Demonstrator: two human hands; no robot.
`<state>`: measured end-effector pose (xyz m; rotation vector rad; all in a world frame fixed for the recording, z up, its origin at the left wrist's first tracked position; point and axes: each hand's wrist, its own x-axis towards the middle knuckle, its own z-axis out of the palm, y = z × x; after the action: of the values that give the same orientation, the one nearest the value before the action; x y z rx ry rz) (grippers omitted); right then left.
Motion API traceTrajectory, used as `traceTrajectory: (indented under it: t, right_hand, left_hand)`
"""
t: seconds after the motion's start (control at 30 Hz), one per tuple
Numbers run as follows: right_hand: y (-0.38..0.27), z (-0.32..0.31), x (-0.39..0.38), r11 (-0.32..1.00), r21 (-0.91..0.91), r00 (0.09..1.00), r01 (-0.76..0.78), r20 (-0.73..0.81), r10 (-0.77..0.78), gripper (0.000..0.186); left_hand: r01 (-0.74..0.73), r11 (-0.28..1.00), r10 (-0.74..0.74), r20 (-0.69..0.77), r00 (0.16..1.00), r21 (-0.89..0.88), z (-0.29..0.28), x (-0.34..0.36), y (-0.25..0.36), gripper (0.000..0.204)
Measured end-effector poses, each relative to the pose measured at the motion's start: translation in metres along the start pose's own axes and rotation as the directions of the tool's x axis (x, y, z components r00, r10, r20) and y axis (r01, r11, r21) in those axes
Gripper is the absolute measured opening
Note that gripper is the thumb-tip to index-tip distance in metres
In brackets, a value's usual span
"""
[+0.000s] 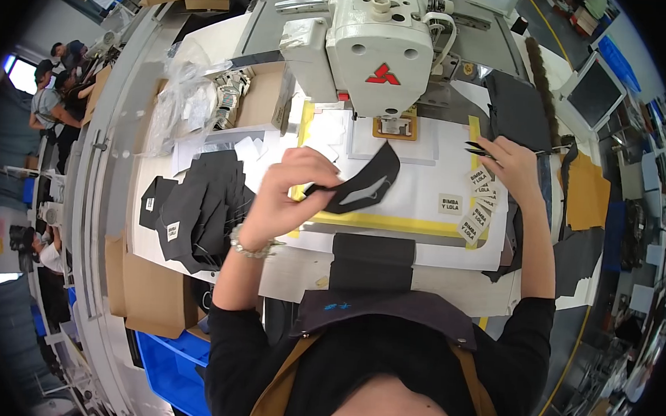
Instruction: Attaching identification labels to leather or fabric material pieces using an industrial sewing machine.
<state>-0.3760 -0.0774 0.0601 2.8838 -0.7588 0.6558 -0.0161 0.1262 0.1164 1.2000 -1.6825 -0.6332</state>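
White counter (429, 252) below a sewing machine (381, 51). Curved black fabric piece (365, 185) is pinched at its left end by left hand (288, 198), long axis angled toward machine; right hand (512, 167) grips tweezers (478, 149).

— We are seeing bright, even overhead light falling across the white table (436, 260), with only soft, faint shadows lying under the cloth pieces.

— We are also noticing the fisheye bending straight edges toward the rim, and black corners closing in. The windows (17, 74) at far left are blowing out to bluish glare, and the left hand (288, 194) is blurring slightly.
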Motion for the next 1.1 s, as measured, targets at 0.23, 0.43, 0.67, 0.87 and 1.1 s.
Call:
traceTrajectory:
  t: [0.23, 0.43, 0.67, 0.87, 1.1]
  right_hand:
    - [0.023, -0.022, -0.045, 0.941, -0.018, 0.939, -0.339, -0.067, 0.337, 0.034]
    - [0.038, -0.010, -0.077, 0.930, -0.054, 0.928, -0.364, -0.105, 0.357, 0.031]
    - [0.046, 0.003, -0.086, 0.883, -0.102, 0.889, -0.457, -0.044, 0.455, 0.032]
    - [0.052, 0.010, -0.099, 0.844, -0.146, 0.856, -0.516, -0.071, 0.512, 0.032]
    - [0.046, 0.018, -0.111, 0.760, -0.043, 0.758, -0.648, -0.137, 0.638, 0.033]
  left_hand:
    - [0.064, 0.947, 0.114, -0.516, 0.849, 0.316, -0.111, -0.080, 0.034, 0.007]
    - [0.407, 0.912, -0.210, -0.795, 0.569, 0.050, -0.174, -0.215, -0.022, 0.021]
    - [0.540, 0.825, -0.330, -0.916, 0.227, -0.163, -0.187, -0.293, -0.084, 0.010]
    - [0.745, 0.416, 0.279, -0.853, 0.441, 0.522, -0.155, -0.205, -0.044, 0.009]
    - [0.437, 0.521, -0.129, -0.438, 0.890, 0.733, -0.090, -0.099, -0.042, 0.034]
